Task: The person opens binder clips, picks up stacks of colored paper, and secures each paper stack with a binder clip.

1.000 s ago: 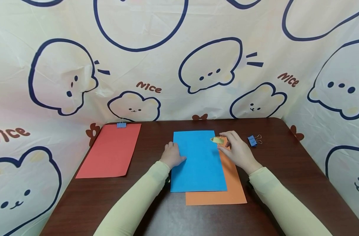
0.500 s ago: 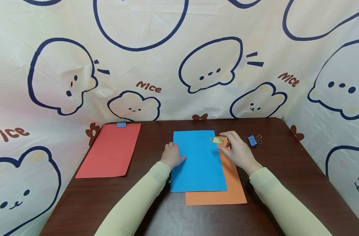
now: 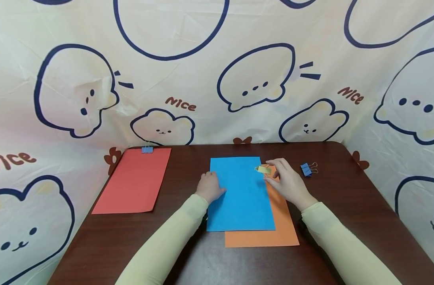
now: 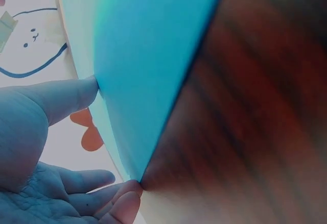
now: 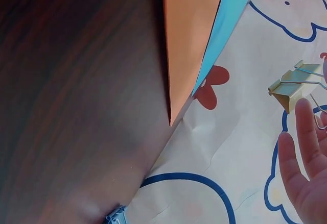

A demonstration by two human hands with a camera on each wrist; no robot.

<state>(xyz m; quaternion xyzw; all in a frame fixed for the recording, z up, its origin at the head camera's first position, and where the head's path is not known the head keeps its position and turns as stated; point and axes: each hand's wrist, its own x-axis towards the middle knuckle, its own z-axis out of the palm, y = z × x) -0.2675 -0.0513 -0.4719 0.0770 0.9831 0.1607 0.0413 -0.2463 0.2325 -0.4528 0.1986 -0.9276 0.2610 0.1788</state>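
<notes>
My right hand point(image 3: 290, 183) pinches a yellow binder clip point(image 3: 263, 170) by its wire handles. The clip hangs above the top right part of a blue sheet of paper point(image 3: 240, 202), apart from it. In the right wrist view the clip point(image 5: 295, 87) sits at the fingertips. My left hand point(image 3: 209, 187) rests at the blue sheet's left edge. Its straight thumb touches the sheet, and in the left wrist view the other fingertips of that hand point(image 4: 61, 183) lie by the sheet's corner. An orange sheet point(image 3: 282, 221) lies partly under the blue one, showing at the right and bottom.
A red sheet point(image 3: 135, 182) lies at the left of the brown table point(image 3: 188, 253), with a blue binder clip point(image 3: 147, 150) at its top edge. Another blue binder clip point(image 3: 307, 170) lies to the right of my right hand. A patterned cloth point(image 3: 202, 87) surrounds the table's back and sides.
</notes>
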